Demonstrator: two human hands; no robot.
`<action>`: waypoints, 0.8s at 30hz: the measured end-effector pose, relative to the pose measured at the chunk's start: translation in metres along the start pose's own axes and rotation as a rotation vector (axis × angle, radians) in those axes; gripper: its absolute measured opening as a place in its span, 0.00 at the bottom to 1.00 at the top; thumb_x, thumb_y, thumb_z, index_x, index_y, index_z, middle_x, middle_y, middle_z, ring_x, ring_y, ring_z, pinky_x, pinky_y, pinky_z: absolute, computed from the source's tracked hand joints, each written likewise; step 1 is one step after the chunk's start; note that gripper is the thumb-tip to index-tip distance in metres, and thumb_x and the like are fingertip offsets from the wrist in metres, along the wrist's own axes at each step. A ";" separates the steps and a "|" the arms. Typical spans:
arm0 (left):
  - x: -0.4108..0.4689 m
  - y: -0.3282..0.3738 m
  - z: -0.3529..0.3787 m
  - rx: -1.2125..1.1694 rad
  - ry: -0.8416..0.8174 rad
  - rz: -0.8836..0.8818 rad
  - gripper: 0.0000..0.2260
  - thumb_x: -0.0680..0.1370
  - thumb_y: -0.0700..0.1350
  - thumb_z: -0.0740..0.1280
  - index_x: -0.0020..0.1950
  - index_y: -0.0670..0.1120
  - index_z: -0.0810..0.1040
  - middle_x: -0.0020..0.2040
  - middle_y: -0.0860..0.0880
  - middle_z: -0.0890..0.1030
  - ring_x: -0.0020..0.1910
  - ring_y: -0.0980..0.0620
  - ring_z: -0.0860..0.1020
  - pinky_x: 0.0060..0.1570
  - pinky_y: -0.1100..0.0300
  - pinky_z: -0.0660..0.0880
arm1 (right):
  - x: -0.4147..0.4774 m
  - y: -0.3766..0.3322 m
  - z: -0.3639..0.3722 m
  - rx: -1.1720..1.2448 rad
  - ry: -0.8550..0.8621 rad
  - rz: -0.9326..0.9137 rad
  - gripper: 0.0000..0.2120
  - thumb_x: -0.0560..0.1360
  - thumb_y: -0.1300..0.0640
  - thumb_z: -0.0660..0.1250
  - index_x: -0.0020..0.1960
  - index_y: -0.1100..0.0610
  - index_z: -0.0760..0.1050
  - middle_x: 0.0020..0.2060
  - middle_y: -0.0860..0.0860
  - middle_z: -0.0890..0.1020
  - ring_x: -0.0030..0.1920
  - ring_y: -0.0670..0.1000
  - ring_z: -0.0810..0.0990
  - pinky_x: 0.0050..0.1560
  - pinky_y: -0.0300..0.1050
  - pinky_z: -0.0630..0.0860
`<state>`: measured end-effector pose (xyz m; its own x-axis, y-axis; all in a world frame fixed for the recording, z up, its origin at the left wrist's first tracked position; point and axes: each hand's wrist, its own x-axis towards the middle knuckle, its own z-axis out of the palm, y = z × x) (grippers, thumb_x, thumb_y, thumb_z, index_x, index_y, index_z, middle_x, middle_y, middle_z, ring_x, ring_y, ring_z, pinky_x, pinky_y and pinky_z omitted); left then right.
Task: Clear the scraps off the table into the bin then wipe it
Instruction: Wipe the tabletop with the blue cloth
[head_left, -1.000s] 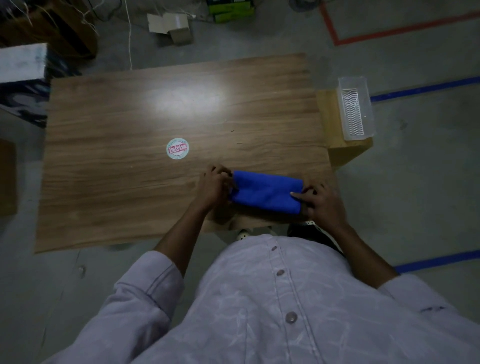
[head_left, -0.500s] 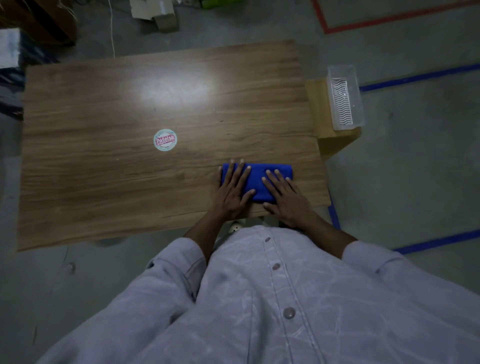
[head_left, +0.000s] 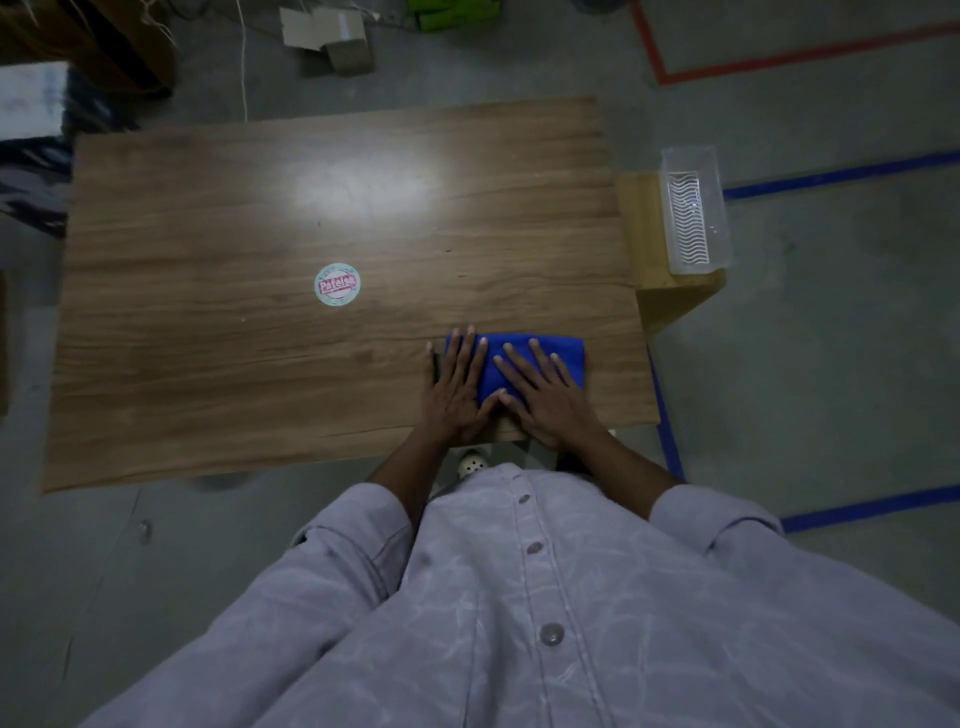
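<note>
Blue cloth (head_left: 511, 344) is lying folded near the near right corner of the counter (head_left: 260, 364). The left grip (head_left: 452, 395) and right grip (head_left: 550, 402), released with straight fingers, are pressing flat on it.

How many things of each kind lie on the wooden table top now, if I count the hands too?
Blue cloth: 1
Round sticker: 1
Hands: 2, the left hand and the right hand, both with straight fingers on the cloth
Total on the table: 4
</note>
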<state>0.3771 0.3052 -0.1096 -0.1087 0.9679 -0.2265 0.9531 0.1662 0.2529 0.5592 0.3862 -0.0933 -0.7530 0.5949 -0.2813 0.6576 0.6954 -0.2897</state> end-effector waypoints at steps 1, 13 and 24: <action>0.000 0.001 0.000 0.004 -0.017 -0.012 0.38 0.81 0.67 0.46 0.83 0.43 0.51 0.83 0.41 0.51 0.82 0.41 0.50 0.77 0.36 0.45 | -0.002 0.001 0.000 0.001 -0.002 0.121 0.31 0.83 0.35 0.42 0.83 0.45 0.44 0.82 0.44 0.42 0.81 0.55 0.37 0.79 0.62 0.42; 0.000 -0.010 -0.029 0.033 -0.072 0.171 0.50 0.72 0.70 0.68 0.84 0.46 0.51 0.84 0.41 0.46 0.82 0.37 0.40 0.77 0.34 0.39 | 0.001 0.015 -0.035 0.154 0.238 0.384 0.24 0.79 0.53 0.65 0.74 0.53 0.68 0.75 0.55 0.67 0.74 0.59 0.64 0.68 0.62 0.61; 0.050 0.014 -0.132 -0.254 -0.025 0.059 0.13 0.80 0.40 0.63 0.64 0.44 0.78 0.55 0.40 0.82 0.53 0.40 0.79 0.52 0.50 0.75 | -0.012 0.037 -0.087 0.569 0.286 0.386 0.36 0.71 0.31 0.70 0.74 0.44 0.66 0.71 0.51 0.67 0.72 0.53 0.62 0.66 0.50 0.58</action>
<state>0.3479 0.3802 0.0065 -0.0452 0.9730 -0.2263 0.8560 0.1545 0.4934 0.5900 0.4399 -0.0212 -0.3917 0.8903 -0.2323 0.7287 0.1460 -0.6691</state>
